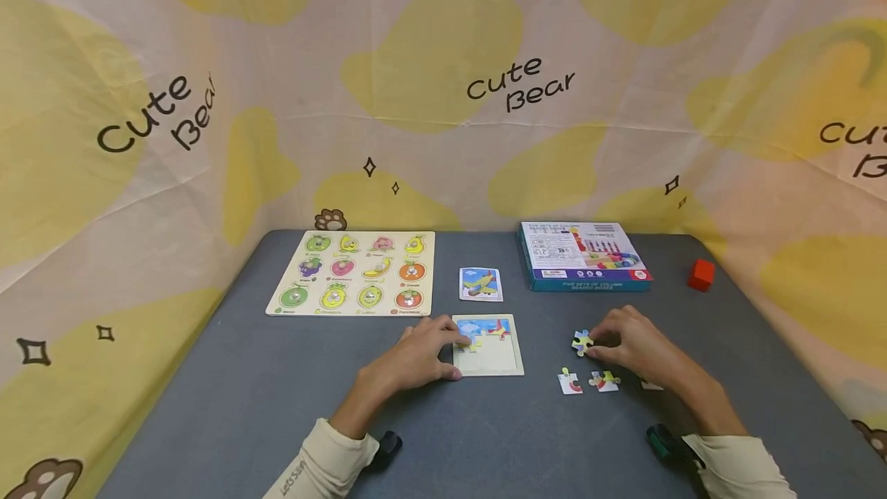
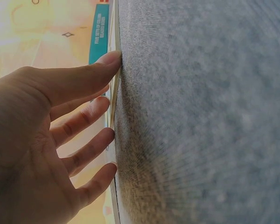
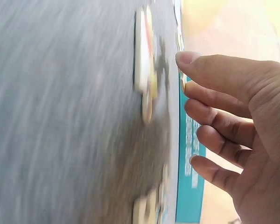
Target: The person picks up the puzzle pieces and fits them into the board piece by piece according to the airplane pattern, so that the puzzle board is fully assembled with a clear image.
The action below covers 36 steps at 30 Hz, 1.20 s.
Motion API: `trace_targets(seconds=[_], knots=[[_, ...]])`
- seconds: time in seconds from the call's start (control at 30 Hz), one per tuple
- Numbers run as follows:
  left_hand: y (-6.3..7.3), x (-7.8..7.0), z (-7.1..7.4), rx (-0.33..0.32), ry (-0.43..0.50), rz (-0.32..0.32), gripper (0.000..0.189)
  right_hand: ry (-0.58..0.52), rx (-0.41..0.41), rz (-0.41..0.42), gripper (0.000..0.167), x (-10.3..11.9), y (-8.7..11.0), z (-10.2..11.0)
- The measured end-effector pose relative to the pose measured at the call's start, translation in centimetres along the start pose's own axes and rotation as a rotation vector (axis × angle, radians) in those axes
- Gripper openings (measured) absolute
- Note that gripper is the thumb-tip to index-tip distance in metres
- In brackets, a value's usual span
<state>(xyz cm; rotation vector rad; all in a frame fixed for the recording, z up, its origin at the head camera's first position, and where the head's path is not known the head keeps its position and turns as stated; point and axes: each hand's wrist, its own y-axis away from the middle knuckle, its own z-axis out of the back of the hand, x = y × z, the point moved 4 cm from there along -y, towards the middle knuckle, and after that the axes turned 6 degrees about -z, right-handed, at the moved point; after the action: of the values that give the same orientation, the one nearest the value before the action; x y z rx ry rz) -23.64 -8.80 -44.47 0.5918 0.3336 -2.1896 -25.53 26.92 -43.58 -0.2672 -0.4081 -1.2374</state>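
Observation:
My left hand (image 1: 416,353) lies at the left side of a small wooden puzzle tray (image 1: 513,364), index fingertip over its pieces and thumb (image 2: 109,58) at its edge. Along the tray's upper part sit joined pieces showing blue sky and a red plane tail (image 1: 499,329); its lower part is bare. Between thumb and index finger, my right hand (image 1: 634,341) pinches a blue and yellow jigsaw piece (image 1: 581,342), right of the tray. Below that hand lie a white and red piece (image 1: 570,382), a yellow and red piece (image 1: 605,381) and another partly hidden by the wrist (image 1: 651,386).
Behind the tray lies a picture card of a yellow plane (image 1: 480,284). A fruit board (image 1: 353,274) is at the back left. A teal-sided box (image 1: 585,256) and a red block (image 1: 701,275) stand at the back right. Patterned cloth (image 1: 430,98) hangs behind the table.

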Motion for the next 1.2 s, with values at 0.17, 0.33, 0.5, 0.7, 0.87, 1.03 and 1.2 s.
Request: trace_targets(seconds=[0.17, 0.33, 0.5, 0.7, 0.87, 1.03, 1.2], knots=[[-0.1, 0.1, -0.1, -0.007, -0.021, -0.007, 0.048, 0.009, 0.035, 0.009, 0.021, 1.8, -1.2, -0.7], [0.0, 0.1, -0.1, -0.007, -0.023, -0.004, 0.048, 0.028, 0.054, 0.035, 0.021, 3.9, -2.4, -1.5], [0.0, -0.1, 0.0, -0.002, -0.023, 0.002, 0.048, 0.044, 0.048, 0.06, 0.02, 6.2, -3.3, -2.3], [0.0, -0.1, 0.1, 0.01, -0.027, 0.005, 0.047, 0.048, 0.049, 0.115, 0.02, 8.5, -4.2, -3.2], [0.0, 0.0, 0.0, 0.01, -0.034, 0.008, 0.047, 0.057, 0.056, 0.165, 0.021, 9.8, -4.8, -4.1], [-0.1, 0.0, -0.1, 0.015, -0.051, 0.019, 0.048, 0.064, 0.036, 0.235, 0.018, 10.8, -5.3, -4.8], [-0.1, 0.0, 0.0, 0.008, -0.05, 0.01, 0.047, 0.06, 0.033, 0.266, 0.015, 11.5, -5.6, -5.4]])
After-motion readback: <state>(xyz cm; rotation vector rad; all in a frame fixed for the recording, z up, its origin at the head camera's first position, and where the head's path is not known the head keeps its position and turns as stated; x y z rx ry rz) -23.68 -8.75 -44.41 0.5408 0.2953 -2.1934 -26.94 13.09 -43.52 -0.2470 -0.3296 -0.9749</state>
